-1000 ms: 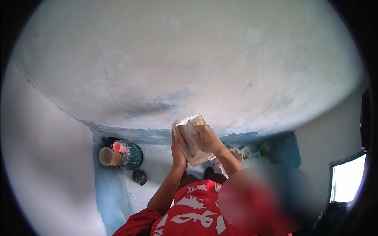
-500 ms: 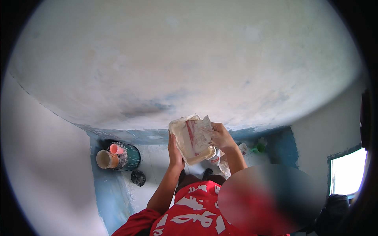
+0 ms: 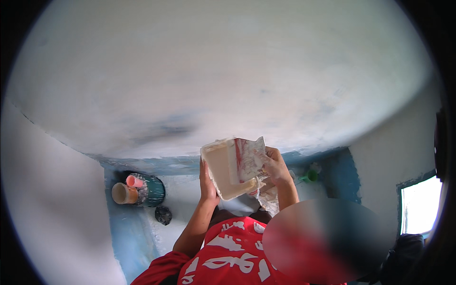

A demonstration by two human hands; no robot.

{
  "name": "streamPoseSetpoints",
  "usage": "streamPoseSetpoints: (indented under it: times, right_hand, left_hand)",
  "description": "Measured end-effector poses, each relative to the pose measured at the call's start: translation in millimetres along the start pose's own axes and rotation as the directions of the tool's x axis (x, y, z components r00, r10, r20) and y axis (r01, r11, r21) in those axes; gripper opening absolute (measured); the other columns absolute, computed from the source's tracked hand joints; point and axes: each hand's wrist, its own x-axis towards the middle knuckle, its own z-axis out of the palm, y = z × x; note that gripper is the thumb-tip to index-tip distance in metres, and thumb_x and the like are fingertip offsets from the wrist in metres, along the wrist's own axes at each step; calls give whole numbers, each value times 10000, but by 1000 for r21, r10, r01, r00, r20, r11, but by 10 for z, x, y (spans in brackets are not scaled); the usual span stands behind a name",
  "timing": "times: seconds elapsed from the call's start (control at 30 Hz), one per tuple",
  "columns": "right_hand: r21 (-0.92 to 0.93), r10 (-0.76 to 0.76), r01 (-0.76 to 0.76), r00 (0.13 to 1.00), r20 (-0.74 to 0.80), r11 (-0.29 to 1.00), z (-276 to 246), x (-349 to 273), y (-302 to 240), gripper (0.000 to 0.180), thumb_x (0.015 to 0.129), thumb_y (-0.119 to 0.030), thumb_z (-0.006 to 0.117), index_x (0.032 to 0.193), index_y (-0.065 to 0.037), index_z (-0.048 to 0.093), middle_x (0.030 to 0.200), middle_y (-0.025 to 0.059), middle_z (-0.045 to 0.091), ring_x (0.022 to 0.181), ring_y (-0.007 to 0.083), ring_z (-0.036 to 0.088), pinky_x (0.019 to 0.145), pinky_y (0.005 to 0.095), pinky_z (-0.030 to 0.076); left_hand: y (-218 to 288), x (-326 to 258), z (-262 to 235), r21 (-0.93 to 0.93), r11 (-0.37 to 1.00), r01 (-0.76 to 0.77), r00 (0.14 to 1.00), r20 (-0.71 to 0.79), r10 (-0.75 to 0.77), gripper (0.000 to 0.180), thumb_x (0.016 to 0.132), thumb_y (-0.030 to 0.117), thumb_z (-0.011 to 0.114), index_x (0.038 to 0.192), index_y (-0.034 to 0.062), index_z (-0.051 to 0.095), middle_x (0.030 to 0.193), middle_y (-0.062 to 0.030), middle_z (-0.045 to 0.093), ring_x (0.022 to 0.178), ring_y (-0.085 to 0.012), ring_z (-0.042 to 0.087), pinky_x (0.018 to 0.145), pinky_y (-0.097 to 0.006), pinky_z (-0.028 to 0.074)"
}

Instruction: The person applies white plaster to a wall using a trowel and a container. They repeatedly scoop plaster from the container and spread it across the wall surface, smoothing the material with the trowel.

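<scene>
My left hand (image 3: 207, 186) grips the left side of a rectangular, pale, smeared tub (image 3: 232, 195), held tilted in front of the wall. Cream-coloured paste (image 3: 222, 166) lies inside it. In my right hand (image 3: 276, 168) is a flat, thin, red-and-white spreader (image 3: 249, 159), coated with paste. Its blade lies over the tub's right part, and my fingers are closed on its right edge. Whether it touches the tub's rim, I cannot tell. Below my right hand is a crumpled whitish bag (image 3: 269, 198), partly hidden by the tub and my forearm.
A patchy white wall (image 3: 228, 85) rises ahead. Down on the left are a dark green drum (image 3: 156, 191), an orange-brown bucket (image 3: 121, 194), a pink cup (image 3: 134, 181) and a black bundle (image 3: 163, 215). A green item (image 3: 311, 175) stands by the right corner, with a bright window (image 3: 420, 204) further right.
The spreader has shifted right across the tub, uncovering more paste on the left. My right hand has moved right with it; the tub has moved slightly left.
</scene>
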Motion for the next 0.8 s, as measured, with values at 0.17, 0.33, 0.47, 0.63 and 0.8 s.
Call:
streamPoseSetpoints:
  times: [0.17, 0.33, 0.47, 0.63, 0.8]
  right_hand:
    - [24, -19, 19, 1000, -20, 1000, -551, -202, -112, 268, 910, -187, 587, 1003, 60, 624, 868, 43, 649, 717, 81, 585, 642, 244, 478]
    - [96, -49, 54, 998, -49, 994, -1170, -416, -207, 245, 906, -184, 596, 980, 49, 617, 832, 23, 634, 664, 59, 554, 570, 219, 440]
    - [-4, 2, -3, 998, -70, 1000, -1690, -569, -257, 226, 903, -168, 595, 977, 44, 614, 827, 13, 620, 662, 62, 538, 577, 225, 433]
    - [44, -5, 8, 998, -65, 999, -2092, -657, -170, 235, 895, -161, 586, 1004, 46, 601, 868, 24, 626, 728, 70, 555, 649, 238, 452]
    - [174, -38, 55, 994, -100, 983, -2247, -718, -207, 239, 895, -137, 581, 1044, 49, 583, 908, 36, 634, 773, 78, 569, 689, 242, 461]
  left_hand:
    - [-430, -37, 495, -85, 993, 79, 991, 112, -69, 582, 962, 533, 359, 1381, 129, 361, 1270, -88, 497, 1142, -238, 528, 930, -432, 483]
    - [-923, -133, 1008, -41, 996, 80, 992, 99, -76, 629, 952, 569, 337, 1385, 114, 364, 1276, -98, 496, 1143, -262, 527, 901, -467, 497]
    - [-1369, -137, 1175, -31, 997, 71, 997, -2, -71, 644, 947, 575, 346, 1397, 115, 354, 1305, -100, 480, 1169, -276, 504, 907, -480, 484]
    - [-1616, -117, 1256, -19, 998, 65, 997, -27, -65, 633, 952, 567, 340, 1399, 119, 358, 1323, -99, 472, 1178, -284, 496, 932, -479, 464]
    - [-1768, -63, 1284, 18, 999, 45, 999, -31, -44, 623, 961, 552, 331, 1408, 119, 345, 1342, -96, 461, 1197, -274, 482, 968, -438, 435]
